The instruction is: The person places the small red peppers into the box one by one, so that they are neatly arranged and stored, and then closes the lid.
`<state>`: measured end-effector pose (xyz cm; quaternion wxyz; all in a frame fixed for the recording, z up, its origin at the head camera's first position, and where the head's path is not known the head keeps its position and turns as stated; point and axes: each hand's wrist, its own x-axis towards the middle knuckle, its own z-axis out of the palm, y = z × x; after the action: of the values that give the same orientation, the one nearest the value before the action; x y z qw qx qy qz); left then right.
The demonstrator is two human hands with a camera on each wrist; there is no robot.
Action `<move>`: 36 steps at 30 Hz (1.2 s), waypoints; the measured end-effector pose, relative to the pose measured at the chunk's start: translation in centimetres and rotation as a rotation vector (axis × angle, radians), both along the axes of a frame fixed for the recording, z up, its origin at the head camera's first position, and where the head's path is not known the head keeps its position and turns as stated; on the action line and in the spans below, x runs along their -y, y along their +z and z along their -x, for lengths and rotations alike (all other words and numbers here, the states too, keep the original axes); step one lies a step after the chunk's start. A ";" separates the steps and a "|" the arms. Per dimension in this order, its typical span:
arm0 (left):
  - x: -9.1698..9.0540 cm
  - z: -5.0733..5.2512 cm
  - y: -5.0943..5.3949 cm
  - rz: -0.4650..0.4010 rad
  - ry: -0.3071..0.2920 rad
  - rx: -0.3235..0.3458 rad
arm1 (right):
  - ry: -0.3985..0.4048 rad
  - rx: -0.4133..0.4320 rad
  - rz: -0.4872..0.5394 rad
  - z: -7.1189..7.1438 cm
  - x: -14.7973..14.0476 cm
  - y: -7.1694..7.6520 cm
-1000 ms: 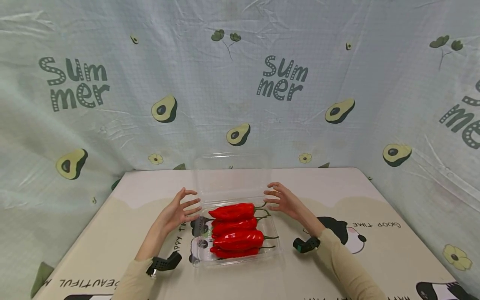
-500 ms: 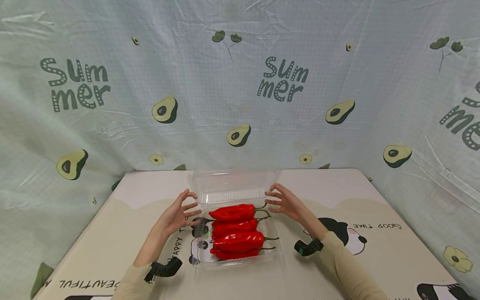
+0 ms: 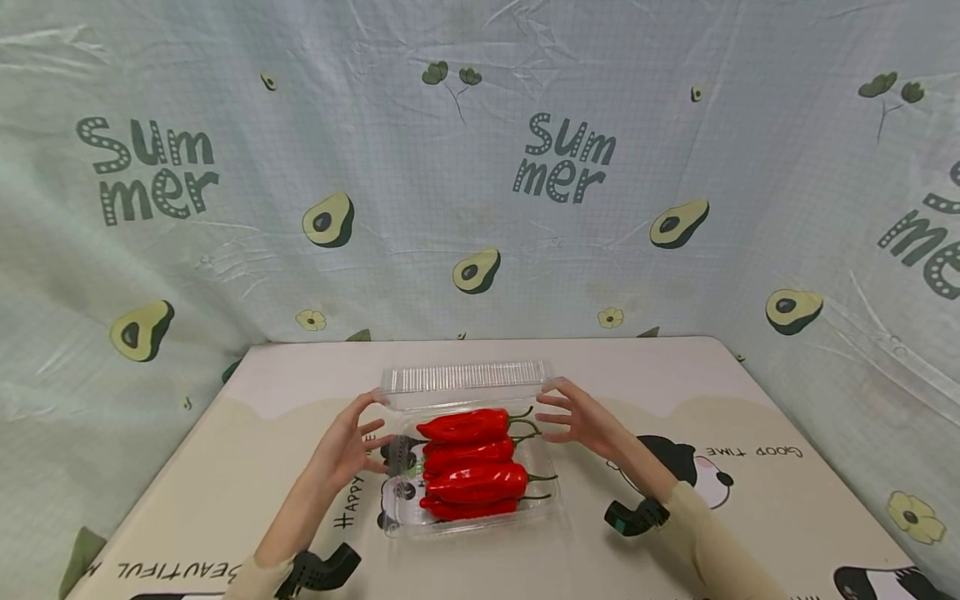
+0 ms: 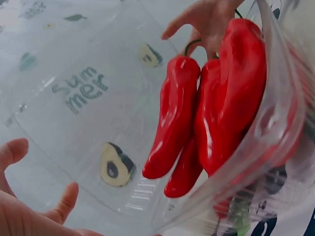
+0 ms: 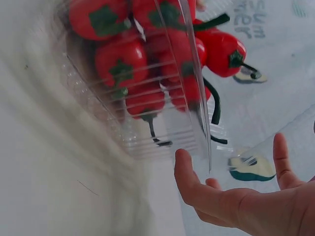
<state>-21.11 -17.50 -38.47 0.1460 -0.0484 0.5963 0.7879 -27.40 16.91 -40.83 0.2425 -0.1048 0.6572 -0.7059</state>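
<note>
A clear plastic clamshell box (image 3: pixel 474 528) sits mid-table with several glossy red peppers (image 3: pixel 477 481) side by side in its base, green stems to the right. Its hinged lid (image 3: pixel 467 378) stands tilted at the far side, ribbed wall uppermost. My left hand (image 3: pixel 347 443) is at the box's far left corner, fingers spread, fingertips beside the lid's edge. Opposite it, my right hand (image 3: pixel 583 419) has loosely spread fingers at the lid's right edge. In the right wrist view, thumb and finger are apart near the box rim; firm contact cannot be told.
The box stands on a table (image 3: pixel 750 508) with a printed cover of panda figures and lettering. A pale curtain (image 3: pixel 405 167) with avocado prints hangs behind and at the sides. Black wrist cameras (image 3: pixel 636 517) sit on both forearms.
The lid has swung from upright down toward me, its ribbed wall coming up into view. Both hands have shifted slightly toward me along the lid's sides; the peppers stay put.
</note>
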 end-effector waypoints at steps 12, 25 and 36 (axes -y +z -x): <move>-0.6 -2.6 0.1 0.035 -0.011 -0.004 | 0.106 0.031 0.022 -2.9 -1.0 0.2; -0.7 -5.2 -1.9 0.112 -0.068 0.115 | 0.167 0.047 0.004 -5.3 -1.7 -0.2; -0.2 -6.7 -2.8 0.116 -0.168 0.170 | 0.156 0.100 0.019 -7.0 -2.0 -0.8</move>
<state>-14.40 -17.30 -41.25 0.2585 -0.0732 0.6282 0.7302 -20.37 18.90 -41.59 0.3282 -0.1227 0.6275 -0.6953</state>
